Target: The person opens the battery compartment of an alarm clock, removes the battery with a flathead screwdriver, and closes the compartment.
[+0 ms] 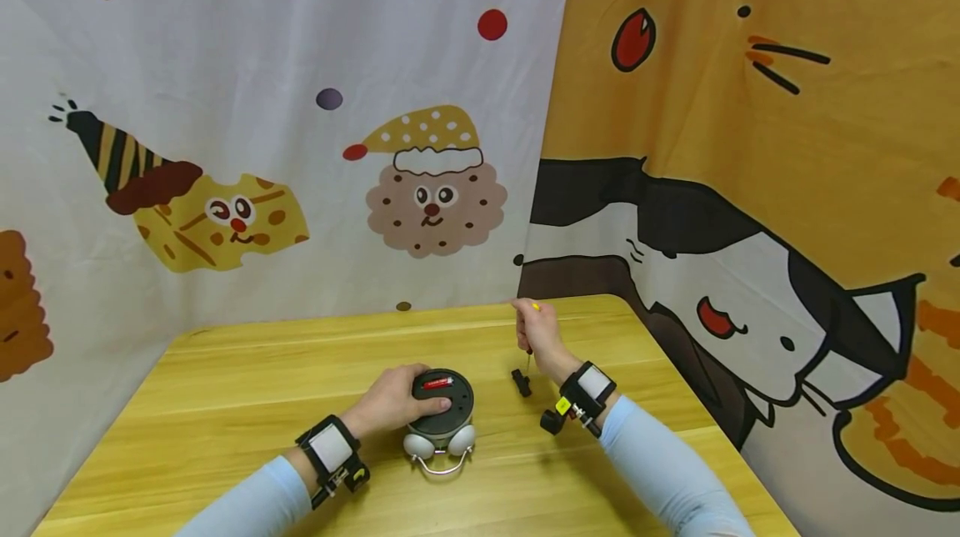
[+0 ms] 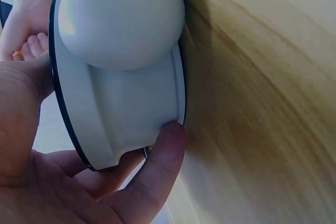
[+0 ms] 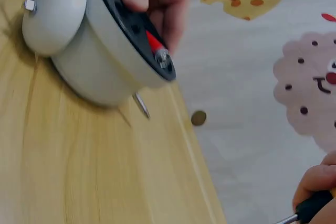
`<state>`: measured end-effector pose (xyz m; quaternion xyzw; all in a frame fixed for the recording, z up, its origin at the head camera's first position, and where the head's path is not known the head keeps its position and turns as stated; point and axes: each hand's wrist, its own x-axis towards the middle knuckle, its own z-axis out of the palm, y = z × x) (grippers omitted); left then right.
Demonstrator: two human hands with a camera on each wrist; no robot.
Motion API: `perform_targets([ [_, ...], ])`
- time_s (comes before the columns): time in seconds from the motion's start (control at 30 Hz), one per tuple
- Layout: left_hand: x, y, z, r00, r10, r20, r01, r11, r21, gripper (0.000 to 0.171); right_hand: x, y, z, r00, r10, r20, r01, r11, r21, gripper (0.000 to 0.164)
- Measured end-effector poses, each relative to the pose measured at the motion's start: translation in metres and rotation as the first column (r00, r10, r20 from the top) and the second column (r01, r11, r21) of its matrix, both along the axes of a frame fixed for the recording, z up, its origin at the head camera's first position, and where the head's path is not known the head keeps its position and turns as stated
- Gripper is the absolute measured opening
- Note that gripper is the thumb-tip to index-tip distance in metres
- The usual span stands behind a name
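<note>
The left hand (image 1: 388,400) grips the clock (image 1: 447,423), its thumb laid across the black back and its fingers curled round the side. The clock lies back up on the desk (image 1: 300,362), and a red battery (image 1: 437,383) shows in a slot in that back, on the clock's far half. The clock's two white bells (image 1: 418,446) and the metal handle (image 1: 442,469) are at its near edge, towards the person. A thin metal foot (image 3: 140,105) sticks out from its far side.

To the right of the clock and a little beyond it, the right hand (image 1: 540,333) is raised above the desk, closed round the dark handle of a screwdriver (image 3: 313,206). The shaft points down beside a small black piece (image 1: 521,383), which lies on the desk to the clock's right; whether the tip touches it cannot be told.

Straps with devices circle both wrists, below pale blue sleeves (image 1: 251,499). Past the clock, behind the desk, hangs pale cloth (image 1: 262,45) printed with cartoon food; to its right, orange cloth (image 1: 697,112) bears cats.
</note>
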<state>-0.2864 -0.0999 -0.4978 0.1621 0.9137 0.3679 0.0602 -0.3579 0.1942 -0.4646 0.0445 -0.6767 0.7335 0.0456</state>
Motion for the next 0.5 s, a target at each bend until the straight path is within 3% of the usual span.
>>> perform_targets([
  [0.23,0.001,0.000,0.000,1.000,-0.004,-0.005,0.004,1.000,0.002,0.075,-0.004,0.022,-0.007,0.994,-0.079,0.074,0.077,0.997,0.023,0.050],
  [0.5,0.000,0.001,-0.001,1.000,0.000,-0.013,0.000,1.000,0.002,0.075,-0.009,0.041,-0.016,0.982,-0.115,0.148,0.121,0.992,-0.033,0.046],
])
